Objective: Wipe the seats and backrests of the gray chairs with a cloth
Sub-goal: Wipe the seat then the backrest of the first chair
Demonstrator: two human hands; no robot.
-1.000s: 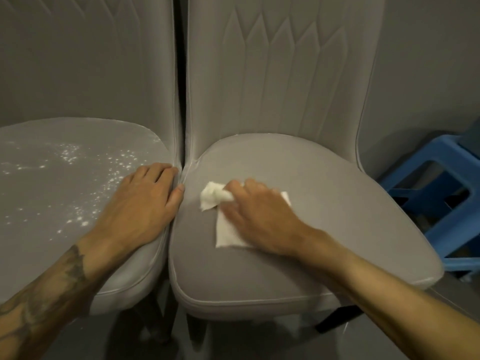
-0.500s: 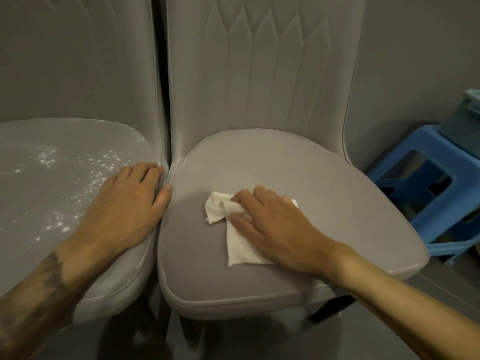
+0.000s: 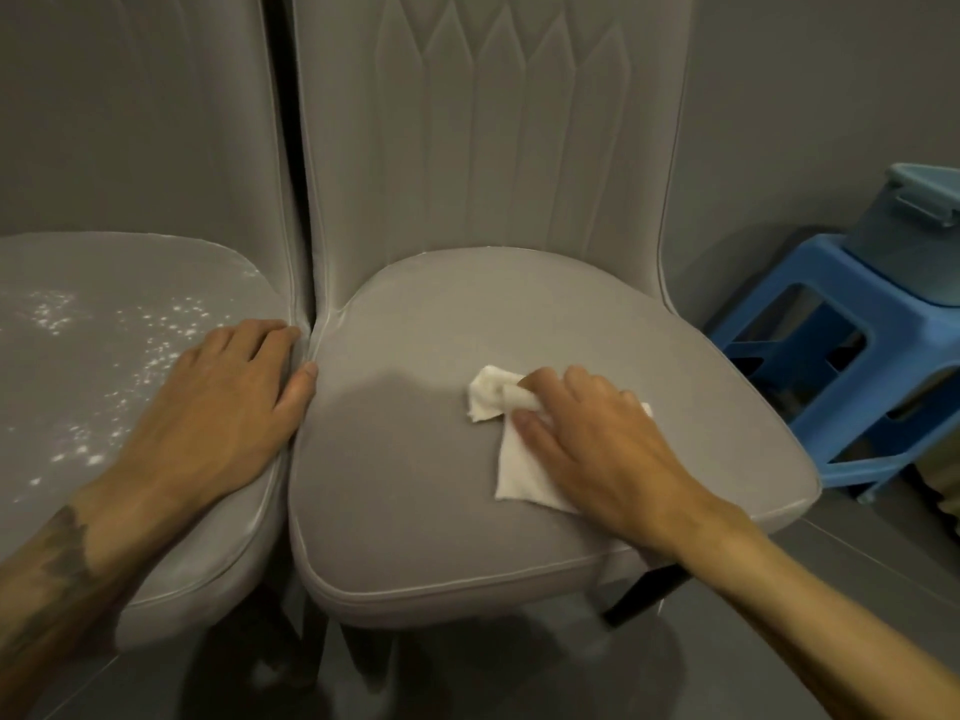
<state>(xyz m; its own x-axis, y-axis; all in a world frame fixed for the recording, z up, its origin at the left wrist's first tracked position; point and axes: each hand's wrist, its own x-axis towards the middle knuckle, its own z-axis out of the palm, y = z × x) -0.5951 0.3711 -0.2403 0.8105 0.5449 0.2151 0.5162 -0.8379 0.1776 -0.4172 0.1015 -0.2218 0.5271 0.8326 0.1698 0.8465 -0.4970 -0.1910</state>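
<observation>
Gray seat (image 3: 415,485): right hand (image 3: 597,444) presses cloth (image 3: 519,475); lidded bin (image 3: 904,246) on stool (image 3: 810,275).

left hand (image 3: 228,402): palm down, fingers straight, thumb splayed; tattooed forearm enters lower left | right hand (image 3: 597,439): palm down, fingers spread flat on white cloth (image 3: 519,470); forearm enters lower right

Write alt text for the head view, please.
The right hand presses a white cloth onto the seat of the right gray chair, while the left hand rests on the seat edge of the left gray chair. White specks dot that seat; a blue stool bearing a lidded container stands at right.
</observation>
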